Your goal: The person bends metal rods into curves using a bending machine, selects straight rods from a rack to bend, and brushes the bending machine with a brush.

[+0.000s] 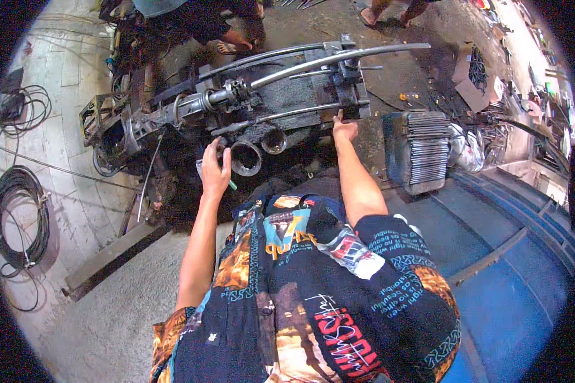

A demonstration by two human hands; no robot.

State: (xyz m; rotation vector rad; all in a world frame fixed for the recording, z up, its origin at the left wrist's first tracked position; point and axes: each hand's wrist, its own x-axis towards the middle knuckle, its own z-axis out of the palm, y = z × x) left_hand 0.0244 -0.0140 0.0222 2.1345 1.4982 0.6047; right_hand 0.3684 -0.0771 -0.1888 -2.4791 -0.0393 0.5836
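Observation:
A long, greasy metal machine lies across the space before me, with slim rods along it and a thick shaft at its left part. My left hand is at its near edge, fingers stretched up against it and thumb apart. Under that palm pokes out a green stick-like piece; whether I hold it is hidden. Just right of this hand are two open round tubes. My right hand reaches the dark end block, one finger raised against it and the others curled; what they grip is hidden.
A ribbed grey metal block stands right of my right arm, beside a blue metal panel. Coiled black cable and a metal beam lie at left. Other people's feet are beyond the machine; a cardboard box sits far right.

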